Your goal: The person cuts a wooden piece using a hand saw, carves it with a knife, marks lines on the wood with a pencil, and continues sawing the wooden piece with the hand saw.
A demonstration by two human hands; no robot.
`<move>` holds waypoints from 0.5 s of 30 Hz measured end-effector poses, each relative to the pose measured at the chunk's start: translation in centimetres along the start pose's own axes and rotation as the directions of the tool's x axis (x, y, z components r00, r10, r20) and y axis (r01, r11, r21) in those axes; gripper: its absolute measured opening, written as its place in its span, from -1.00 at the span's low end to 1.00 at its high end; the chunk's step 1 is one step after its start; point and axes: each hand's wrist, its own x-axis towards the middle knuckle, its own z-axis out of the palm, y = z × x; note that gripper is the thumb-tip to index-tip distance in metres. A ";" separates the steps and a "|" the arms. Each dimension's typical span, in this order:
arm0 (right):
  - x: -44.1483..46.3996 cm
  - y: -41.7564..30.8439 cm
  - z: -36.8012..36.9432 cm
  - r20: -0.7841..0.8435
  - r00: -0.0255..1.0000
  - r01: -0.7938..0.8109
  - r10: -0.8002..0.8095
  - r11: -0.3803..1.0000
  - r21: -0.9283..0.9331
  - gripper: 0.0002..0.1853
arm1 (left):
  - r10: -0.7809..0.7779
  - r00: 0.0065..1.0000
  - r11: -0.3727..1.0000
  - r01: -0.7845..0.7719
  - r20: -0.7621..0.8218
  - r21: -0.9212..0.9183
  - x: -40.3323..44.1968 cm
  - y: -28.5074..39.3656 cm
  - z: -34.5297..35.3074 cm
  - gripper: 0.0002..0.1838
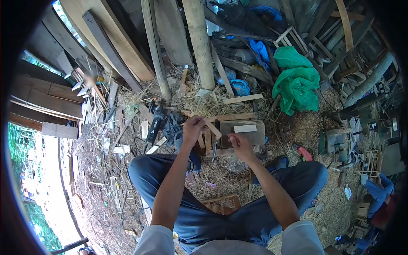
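While the left hand (194,125) pinches a flat wooden strip (213,129), the right hand (242,147) curls nearby; its fingers' grip is unclear.

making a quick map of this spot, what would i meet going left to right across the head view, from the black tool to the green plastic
Black tool, left hand, wood strip, right hand, green plastic.

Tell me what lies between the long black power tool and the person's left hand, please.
In the head view, dark crumpled sheeting lies between the black tool and left hand.
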 end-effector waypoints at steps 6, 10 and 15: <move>-1.7 3.0 2.9 0.234 0.956 -0.060 0.179 0.895 -0.442 -0.81 | -0.164 0.969 0.986 0.156 0.187 0.059 -0.2 -3.3 0.3 -0.83; -4.5 4.1 5.9 0.057 0.939 -0.323 0.339 0.926 -0.195 -0.73 | -0.168 0.961 0.840 0.022 0.221 0.542 -2.3 -6.2 0.8 -0.80; -4.8 7.4 9.5 -0.127 0.870 -0.465 0.477 0.878 0.113 -0.66 | 0.212 0.931 0.706 -0.356 0.297 0.612 -3.4 -12.7 2.7 -0.80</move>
